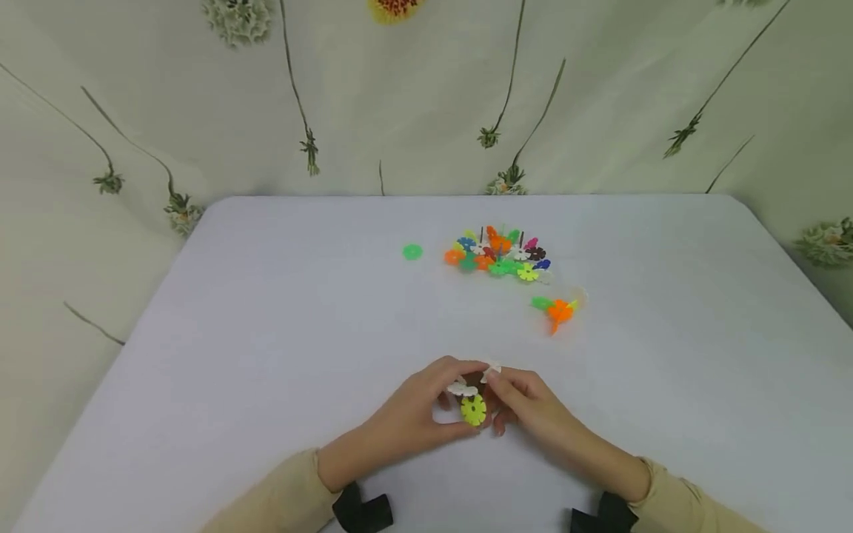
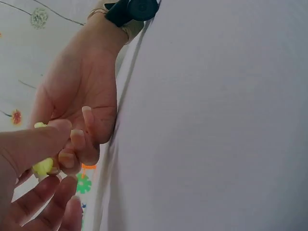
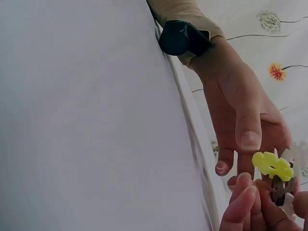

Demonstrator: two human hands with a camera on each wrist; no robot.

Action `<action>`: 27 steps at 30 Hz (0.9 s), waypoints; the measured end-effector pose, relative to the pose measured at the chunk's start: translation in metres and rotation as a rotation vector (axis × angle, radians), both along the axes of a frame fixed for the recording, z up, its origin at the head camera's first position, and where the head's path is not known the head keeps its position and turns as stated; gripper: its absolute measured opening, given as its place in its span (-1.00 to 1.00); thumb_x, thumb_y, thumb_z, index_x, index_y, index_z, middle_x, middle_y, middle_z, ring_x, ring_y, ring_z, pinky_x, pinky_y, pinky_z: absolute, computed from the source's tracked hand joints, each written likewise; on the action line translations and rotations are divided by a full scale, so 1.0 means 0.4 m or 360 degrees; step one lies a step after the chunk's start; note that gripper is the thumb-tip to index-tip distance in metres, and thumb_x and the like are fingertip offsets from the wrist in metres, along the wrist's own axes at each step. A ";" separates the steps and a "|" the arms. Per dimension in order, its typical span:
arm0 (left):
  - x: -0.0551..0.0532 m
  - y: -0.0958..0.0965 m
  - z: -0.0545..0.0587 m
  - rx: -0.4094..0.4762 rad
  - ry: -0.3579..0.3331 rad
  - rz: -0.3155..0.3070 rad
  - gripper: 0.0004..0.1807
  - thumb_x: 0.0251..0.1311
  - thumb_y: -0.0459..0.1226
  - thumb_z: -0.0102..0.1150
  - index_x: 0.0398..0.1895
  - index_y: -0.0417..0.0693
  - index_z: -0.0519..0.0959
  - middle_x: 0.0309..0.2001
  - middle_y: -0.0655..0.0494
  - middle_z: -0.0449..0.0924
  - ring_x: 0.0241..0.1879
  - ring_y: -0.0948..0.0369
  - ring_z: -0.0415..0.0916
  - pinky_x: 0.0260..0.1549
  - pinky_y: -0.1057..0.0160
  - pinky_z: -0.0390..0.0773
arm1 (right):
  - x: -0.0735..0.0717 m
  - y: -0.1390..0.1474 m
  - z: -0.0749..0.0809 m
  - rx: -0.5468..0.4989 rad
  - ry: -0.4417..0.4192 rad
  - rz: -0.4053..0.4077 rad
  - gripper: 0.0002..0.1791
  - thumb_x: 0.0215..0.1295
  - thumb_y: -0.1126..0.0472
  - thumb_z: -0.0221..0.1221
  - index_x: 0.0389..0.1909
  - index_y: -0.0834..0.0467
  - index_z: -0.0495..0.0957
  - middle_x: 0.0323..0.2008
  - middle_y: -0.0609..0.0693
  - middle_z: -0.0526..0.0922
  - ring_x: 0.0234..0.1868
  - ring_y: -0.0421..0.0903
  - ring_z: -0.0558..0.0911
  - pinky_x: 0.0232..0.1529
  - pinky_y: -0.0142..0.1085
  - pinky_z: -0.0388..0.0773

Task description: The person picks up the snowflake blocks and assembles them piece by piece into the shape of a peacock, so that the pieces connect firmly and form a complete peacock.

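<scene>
Near the table's front, my left hand (image 1: 413, 406) holds a small cluster of joined plastic snowflake discs between thumb and fingers. A yellow disc (image 1: 474, 410) faces up at its lower end, with a white disc (image 1: 463, 389) and a dark brown disc (image 3: 280, 188) beside it. From the other side my right hand (image 1: 536, 407) pinches a white snowflake disc (image 1: 492, 371) at the cluster's upper end. Fingers hide part of the cluster, so how that white disc meets the rest cannot be told. In the left wrist view only a bit of the yellow disc (image 2: 43, 166) shows.
Beyond the hands lies a pile of loose, mixed-colour snowflake discs (image 1: 498, 266). Nearer, to the right, is a joined piece of orange, green, yellow and clear discs (image 1: 560, 312). A single green disc (image 1: 412, 252) lies left of the pile on the white table (image 1: 300, 296).
</scene>
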State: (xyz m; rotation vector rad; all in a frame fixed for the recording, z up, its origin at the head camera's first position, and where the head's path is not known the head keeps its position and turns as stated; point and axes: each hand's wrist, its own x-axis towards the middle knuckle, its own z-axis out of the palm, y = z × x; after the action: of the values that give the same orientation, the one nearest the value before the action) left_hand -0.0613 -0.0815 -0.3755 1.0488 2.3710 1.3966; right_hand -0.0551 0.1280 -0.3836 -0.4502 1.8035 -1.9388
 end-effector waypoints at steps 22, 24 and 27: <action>-0.479 -0.085 -0.005 -0.0394 -0.0184 0.1074 -0.60 0.13 -0.28 0.25 0.02 -0.27 0.50 -0.09 -0.17 0.44 -0.09 0.00 0.38 -0.06 0.09 0.38 | 0.003 0.012 -0.033 -0.0123 -0.0197 -0.0071 -0.74 0.40 0.18 0.03 -0.11 0.30 0.54 -0.23 0.02 0.60 -0.25 -0.18 0.52 -0.27 -0.41 0.50; -0.487 -0.076 0.002 -0.0521 -0.0086 0.1027 -0.69 0.14 -0.29 0.24 -0.09 -0.31 0.53 -0.17 -0.17 0.44 -0.14 -0.01 0.36 -0.10 0.08 0.37 | -0.002 0.016 -0.032 -0.0077 -0.0148 -0.0104 -0.81 0.39 0.20 0.05 -0.17 0.22 0.56 -0.30 -0.03 0.56 -0.29 -0.19 0.47 -0.28 -0.44 0.44; -0.483 -0.071 0.013 -0.0587 -0.0043 0.0968 -0.75 0.15 -0.28 0.24 -0.20 -0.30 0.54 -0.25 -0.12 0.40 -0.21 0.01 0.33 -0.17 0.09 0.36 | -0.012 0.023 -0.024 -0.0049 -0.0148 -0.0164 -0.89 0.35 0.22 0.10 -0.22 0.16 0.56 -0.32 -0.06 0.56 -0.30 -0.19 0.46 -0.28 -0.43 0.44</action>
State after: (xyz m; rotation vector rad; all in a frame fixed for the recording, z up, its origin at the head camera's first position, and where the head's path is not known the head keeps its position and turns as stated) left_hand -0.2543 -0.1100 -0.3702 0.2147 2.9062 1.0250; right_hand -0.0600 0.1370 -0.3931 -0.2770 1.7717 -2.0237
